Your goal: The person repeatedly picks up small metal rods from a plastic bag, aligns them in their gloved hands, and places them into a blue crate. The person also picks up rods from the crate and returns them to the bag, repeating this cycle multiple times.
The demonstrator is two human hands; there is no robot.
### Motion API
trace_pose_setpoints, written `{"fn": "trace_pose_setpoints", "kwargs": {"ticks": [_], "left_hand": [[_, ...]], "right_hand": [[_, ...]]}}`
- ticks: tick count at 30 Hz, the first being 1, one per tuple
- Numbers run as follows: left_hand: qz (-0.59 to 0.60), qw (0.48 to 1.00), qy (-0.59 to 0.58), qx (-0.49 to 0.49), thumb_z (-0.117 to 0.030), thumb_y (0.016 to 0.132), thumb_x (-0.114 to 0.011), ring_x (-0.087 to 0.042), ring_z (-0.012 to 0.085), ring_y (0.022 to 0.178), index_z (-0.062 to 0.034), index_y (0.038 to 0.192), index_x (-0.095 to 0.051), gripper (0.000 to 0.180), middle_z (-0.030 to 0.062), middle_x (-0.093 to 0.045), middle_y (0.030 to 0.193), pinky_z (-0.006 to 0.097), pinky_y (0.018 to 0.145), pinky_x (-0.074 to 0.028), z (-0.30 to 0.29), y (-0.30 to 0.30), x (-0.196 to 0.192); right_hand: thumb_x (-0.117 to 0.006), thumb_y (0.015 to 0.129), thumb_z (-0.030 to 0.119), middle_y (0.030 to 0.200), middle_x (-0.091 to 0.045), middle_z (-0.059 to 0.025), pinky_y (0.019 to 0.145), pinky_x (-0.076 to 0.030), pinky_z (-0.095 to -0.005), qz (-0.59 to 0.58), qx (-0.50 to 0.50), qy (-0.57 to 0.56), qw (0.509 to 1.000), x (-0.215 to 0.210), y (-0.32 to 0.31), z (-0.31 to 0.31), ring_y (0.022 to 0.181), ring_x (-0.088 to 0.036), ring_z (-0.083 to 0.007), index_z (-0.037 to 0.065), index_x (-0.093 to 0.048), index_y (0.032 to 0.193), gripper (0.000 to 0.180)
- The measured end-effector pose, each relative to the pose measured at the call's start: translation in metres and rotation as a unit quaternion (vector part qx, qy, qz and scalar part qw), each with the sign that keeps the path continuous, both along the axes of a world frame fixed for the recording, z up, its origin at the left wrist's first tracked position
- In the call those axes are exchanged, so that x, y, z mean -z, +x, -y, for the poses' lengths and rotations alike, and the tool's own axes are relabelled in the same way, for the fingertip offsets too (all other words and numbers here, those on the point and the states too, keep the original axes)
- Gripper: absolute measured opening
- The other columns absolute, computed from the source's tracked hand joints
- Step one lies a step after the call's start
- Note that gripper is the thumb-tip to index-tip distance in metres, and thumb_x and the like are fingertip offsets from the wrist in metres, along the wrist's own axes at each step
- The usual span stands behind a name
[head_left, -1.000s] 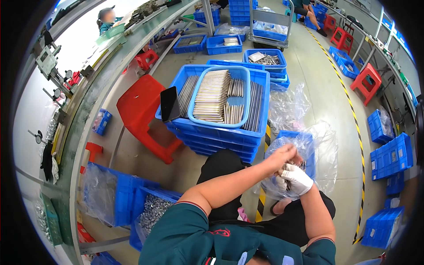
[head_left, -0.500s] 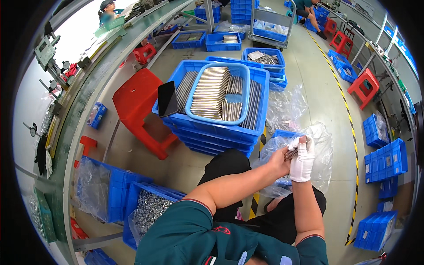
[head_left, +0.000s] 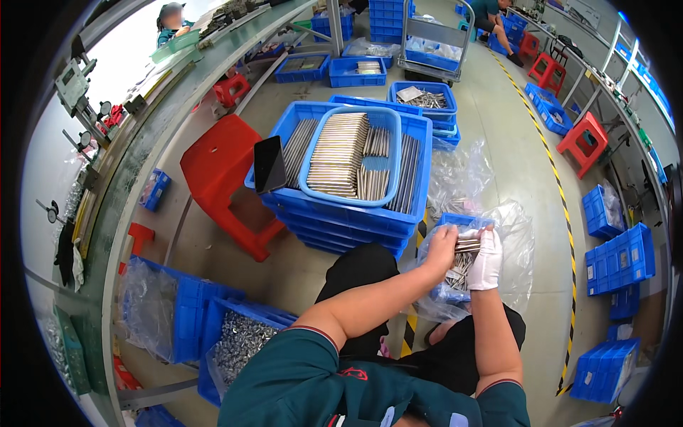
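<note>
My bare left hand (head_left: 442,249) and my white-gloved right hand (head_left: 486,262) face each other low in front of me. Between them lies a small bundle of thin metal rods (head_left: 467,245), level, with one end in each hand. Both hands are closed on those ends. Right beneath, loose rods (head_left: 461,271) of the same look lie jumbled in a plastic-lined blue bin (head_left: 447,218). Ahead to the left, a light-blue basket (head_left: 304,174) holds neat rows of shiny rods (head_left: 338,153).
The basket rests on stacked blue crates (head_left: 341,220) with darker rods at its sides. A black phone (head_left: 269,165) lies on their left rim. A red stool (head_left: 220,160) stands left of them. Lower left, another bin holds small metal parts (head_left: 243,341). Two people sit farther off.
My hands have moved apart from being close together. The rod bundle now spans level between them, and the loose rods in the bin below have come into sight.
</note>
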State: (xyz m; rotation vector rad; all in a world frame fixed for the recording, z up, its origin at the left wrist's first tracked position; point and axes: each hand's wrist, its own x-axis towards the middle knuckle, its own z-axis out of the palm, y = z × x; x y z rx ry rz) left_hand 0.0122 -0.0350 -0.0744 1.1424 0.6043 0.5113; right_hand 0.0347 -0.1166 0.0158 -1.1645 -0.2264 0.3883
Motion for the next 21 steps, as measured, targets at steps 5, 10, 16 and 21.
{"fn": "trace_pose_setpoints", "kwargs": {"ticks": [5, 10, 16, 21], "left_hand": [[-0.042, 0.922, 0.383, 0.033, -0.026, 0.095, -0.047, -0.056, 0.0386, 0.072, 0.0016, 0.088, -0.050, 0.028, 0.0228, -0.055, 0.075, 0.043, 0.063, -0.042, -0.014, -0.010, -0.056], [-0.046, 0.900, 0.403, 0.159, -0.024, 0.094, -0.050, -0.056, 0.0423, 0.076, 0.0023, 0.086, -0.049, 0.028, 0.0233, -0.056, 0.074, 0.045, 0.063, -0.042, -0.030, -0.023, -0.057], [-0.059, 0.907, 0.335, 0.247, -0.024, 0.093, -0.051, -0.057, 0.0423, 0.080, 0.0026, 0.089, -0.048, 0.028, 0.0244, -0.057, 0.078, 0.046, 0.067, -0.043, -0.030, -0.026, -0.076], [-0.098, 0.863, 0.430, 0.246, -0.028, 0.094, -0.048, -0.057, 0.0434, 0.081, 0.0024, 0.091, -0.047, 0.030, 0.0249, -0.058, 0.080, 0.047, 0.069, -0.044, -0.036, -0.026, -0.072]], "right_hand": [[-0.054, 0.093, 0.033, 0.070, -0.061, -0.0080, 0.040, -0.040, -0.0224, -0.064, -0.158, -0.152, 0.974, 0.021, 0.019, 0.035, 0.051, -0.055, -0.0120, 0.004, -0.059, 0.091, 0.029], [-0.054, 0.092, 0.033, 0.067, -0.062, -0.0094, 0.037, -0.037, -0.0224, -0.211, -0.365, -0.128, 0.898, 0.006, 0.011, 0.048, 0.047, -0.056, -0.0140, 0.002, -0.060, 0.092, 0.032], [-0.052, 0.093, 0.032, 0.073, -0.061, -0.0116, 0.041, -0.033, -0.0225, -0.313, -0.418, 0.034, 0.852, 0.020, 0.000, 0.050, 0.048, -0.047, -0.0124, 0.004, -0.058, 0.098, 0.030], [-0.054, 0.093, 0.025, 0.073, -0.055, -0.0077, 0.044, -0.032, -0.0197, -0.407, -0.401, 0.142, 0.809, 0.024, -0.014, 0.036, 0.053, -0.044, -0.0097, 0.005, -0.052, 0.101, 0.022]]}}
